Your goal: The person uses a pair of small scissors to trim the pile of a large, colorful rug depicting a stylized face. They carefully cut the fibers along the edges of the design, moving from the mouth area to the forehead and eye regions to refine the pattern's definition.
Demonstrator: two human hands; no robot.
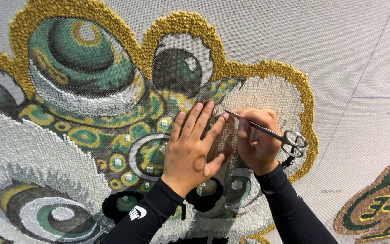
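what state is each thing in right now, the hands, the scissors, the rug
left hand: flat, fingers spread, pressed on the rug
right hand: closed around the scissors
scissors: blades shut, tip touching the pile
rug: stretched flat, partly tufted, bare backing at right

Two hands show, a left hand (190, 151) and a right hand (256, 144), each in one black sleeve (147, 217), so two sleeves in all. There is one pair of scissors (271, 133), with two finger loops. One tufted rug (91, 113) fills the view, and one second tufted piece (380, 203) shows at the lower right edge.
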